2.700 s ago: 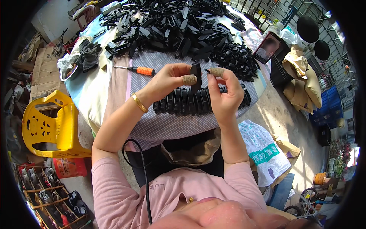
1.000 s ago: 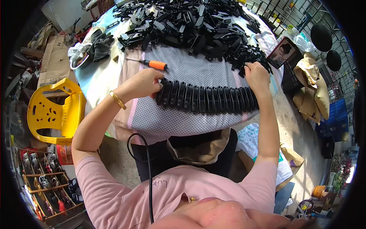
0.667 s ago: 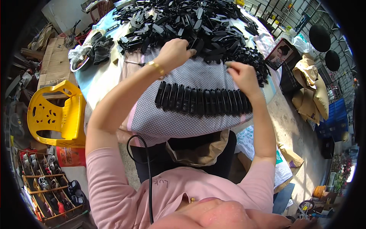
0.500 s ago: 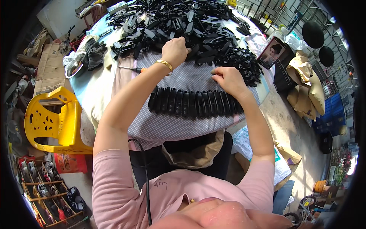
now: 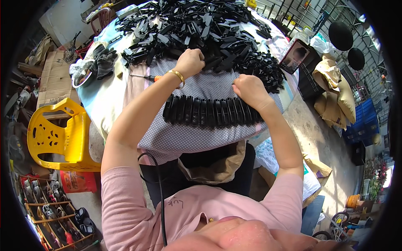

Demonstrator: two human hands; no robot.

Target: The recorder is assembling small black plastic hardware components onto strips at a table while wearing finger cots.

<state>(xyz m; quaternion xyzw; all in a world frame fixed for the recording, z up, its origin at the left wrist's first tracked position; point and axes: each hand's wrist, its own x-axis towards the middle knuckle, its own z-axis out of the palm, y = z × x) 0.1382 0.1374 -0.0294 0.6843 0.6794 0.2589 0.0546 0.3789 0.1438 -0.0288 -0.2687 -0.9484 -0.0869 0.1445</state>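
My left hand (image 5: 190,62) is closed, its fingers curled together at the near edge of a big heap of black plastic pieces (image 5: 197,29). Whatever it may hold is hidden by the fingers. To its right, my right hand (image 5: 250,90) is closed too, thumb against fingers, with nothing I can make out in it. It hovers beside a mound of smaller black pieces (image 5: 268,69). Just below both hands, slim black plastic parts (image 5: 213,111) stand side by side in a curved row on the dotted cloth (image 5: 188,136). A screwdriver (image 5: 144,76) lies left of my left wrist.
Dark gloves (image 5: 103,60) lie at the table's left. A phone (image 5: 295,56) is propped at the right edge. A yellow plastic chair (image 5: 58,134) stands left, above a shoe rack (image 5: 50,209). An open brown bag (image 5: 213,167) sits at my lap, and a black cable (image 5: 161,201) hangs before me.
My left hand has drawn back slightly from the heap toward me. My right hand has curled its fingers more and shifted a little nearer. The row of black parts looks the same.
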